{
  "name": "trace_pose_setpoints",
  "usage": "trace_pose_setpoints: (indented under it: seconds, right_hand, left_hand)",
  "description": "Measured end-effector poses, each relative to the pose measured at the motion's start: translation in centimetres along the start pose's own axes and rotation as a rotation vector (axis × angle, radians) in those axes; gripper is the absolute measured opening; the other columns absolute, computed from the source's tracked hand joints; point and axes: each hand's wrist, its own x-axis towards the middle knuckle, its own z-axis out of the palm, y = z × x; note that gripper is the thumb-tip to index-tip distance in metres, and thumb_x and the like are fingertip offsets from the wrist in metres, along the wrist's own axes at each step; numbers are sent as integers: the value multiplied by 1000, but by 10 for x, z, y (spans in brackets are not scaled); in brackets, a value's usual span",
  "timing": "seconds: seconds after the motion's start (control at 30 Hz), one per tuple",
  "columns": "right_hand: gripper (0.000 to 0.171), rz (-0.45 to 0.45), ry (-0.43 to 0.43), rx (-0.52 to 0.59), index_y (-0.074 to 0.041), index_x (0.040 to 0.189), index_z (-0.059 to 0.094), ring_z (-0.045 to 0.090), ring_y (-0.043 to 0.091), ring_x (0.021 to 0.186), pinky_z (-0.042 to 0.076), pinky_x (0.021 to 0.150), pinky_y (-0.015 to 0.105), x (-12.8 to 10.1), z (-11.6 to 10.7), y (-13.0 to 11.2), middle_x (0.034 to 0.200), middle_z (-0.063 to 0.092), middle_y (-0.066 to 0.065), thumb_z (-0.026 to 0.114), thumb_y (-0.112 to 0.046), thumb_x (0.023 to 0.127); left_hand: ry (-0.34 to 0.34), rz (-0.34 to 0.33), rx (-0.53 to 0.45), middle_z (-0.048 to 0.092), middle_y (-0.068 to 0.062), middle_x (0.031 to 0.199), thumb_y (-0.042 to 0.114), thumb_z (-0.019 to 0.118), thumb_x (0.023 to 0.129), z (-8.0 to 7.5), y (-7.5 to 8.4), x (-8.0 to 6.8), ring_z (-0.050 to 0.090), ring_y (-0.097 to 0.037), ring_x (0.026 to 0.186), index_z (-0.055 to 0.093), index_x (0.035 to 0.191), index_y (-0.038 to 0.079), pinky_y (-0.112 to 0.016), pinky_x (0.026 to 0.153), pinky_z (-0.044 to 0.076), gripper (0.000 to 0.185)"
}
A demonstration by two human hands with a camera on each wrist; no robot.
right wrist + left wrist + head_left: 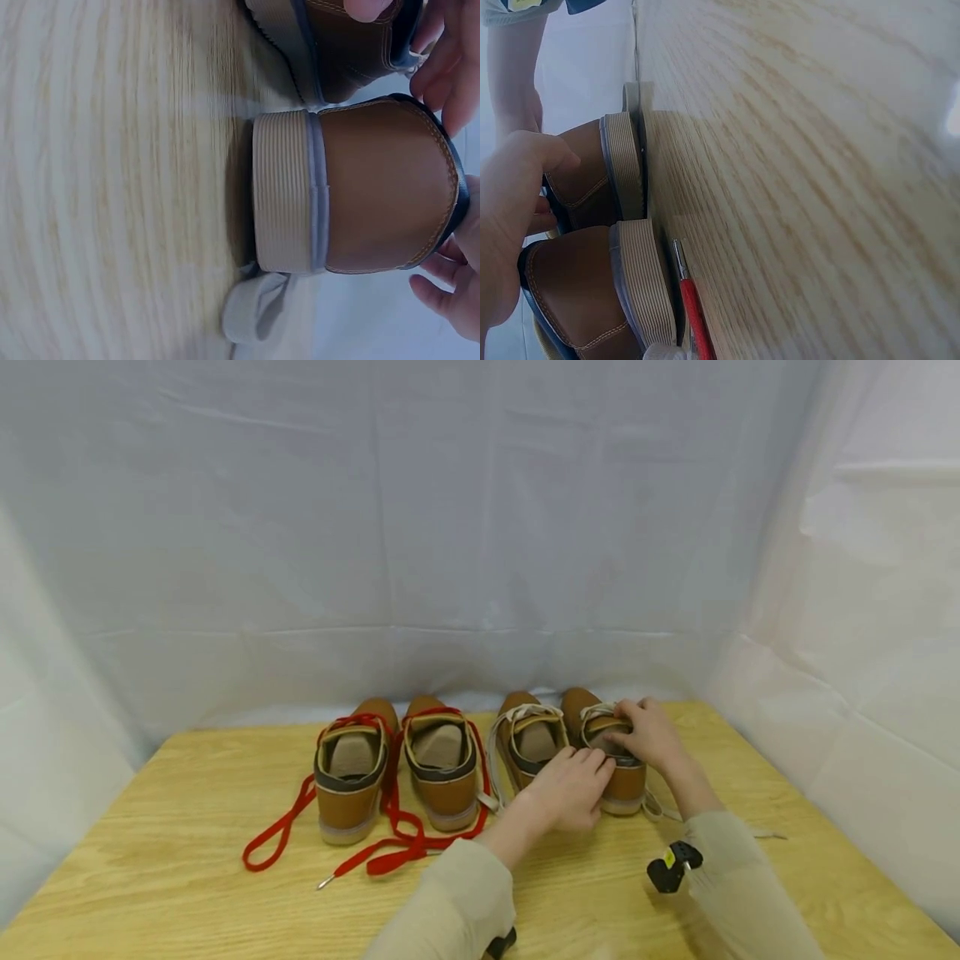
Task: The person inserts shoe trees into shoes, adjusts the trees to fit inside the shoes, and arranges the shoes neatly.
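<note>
Two tan shoes with pale laces stand at the right of the row, toes toward the back wall, heels toward me. My right hand (654,737) is over the opening of the outer tan shoe (624,787), thumb and forefinger spread apart near its tongue. Behind the heels, my left hand (572,787) reaches across from the left, its fingertips right at that shoe's collar. The left wrist view has the left thumb (561,156) straight over the brown heel. Beside it is the inner tan shoe (517,710), partly hidden by the left hand.
To the left stand two similar shoes, a far-left shoe (349,806) and its mate (448,793), with long red laces (408,852) trailing on the wooden table (225,914). A pale lace (255,309) loops beside the outer heel. A white sheet (450,527) hangs behind.
</note>
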Motion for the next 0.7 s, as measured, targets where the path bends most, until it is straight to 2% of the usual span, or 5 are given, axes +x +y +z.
trace_pose_setpoints:
  seconds: [0.13, 0.3, 0.5, 0.7]
  right_hand:
    - [33, -21, 1, -79, -4, 108, 61, 48, 30, 81, 41, 65, 42, 0, -4, -5, 96, 49, 17, 71, -22, 82]
    - [35, -12, -17, -136, -5, 111, 60, 50, 36, 87, 40, 69, 50, 0, -8, -9, 101, 50, 19, 70, -25, 83]
    - [36, 22, -21, -106, -4, 115, 60, 49, 36, 91, 37, 76, 55, -1, -7, -6, 102, 49, 19, 65, -27, 87]
    - [39, 25, -15, -80, -2, 118, 60, 49, 36, 93, 39, 73, 54, -6, -5, -3, 104, 51, 20, 55, -31, 93]
  left_hand:
    - [0, -8, 5, 42, -2, 133, 44, 50, 90, 0, -2, 0, 43, -16, 120, 38, 141, 13, -32, 99, 33, 61]
    - [-9, -13, 8, 41, -1, 134, 44, 50, 90, 0, -3, 1, 42, -16, 121, 37, 141, 14, -32, 100, 32, 61]
    - [-28, -21, 4, 41, 0, 135, 48, 48, 91, -1, 0, 1, 40, -16, 123, 38, 141, 17, -32, 100, 32, 60]
    - [-55, -12, -54, 42, 1, 134, 46, 45, 93, -3, 2, -5, 38, -16, 125, 36, 142, 19, -34, 103, 30, 57]
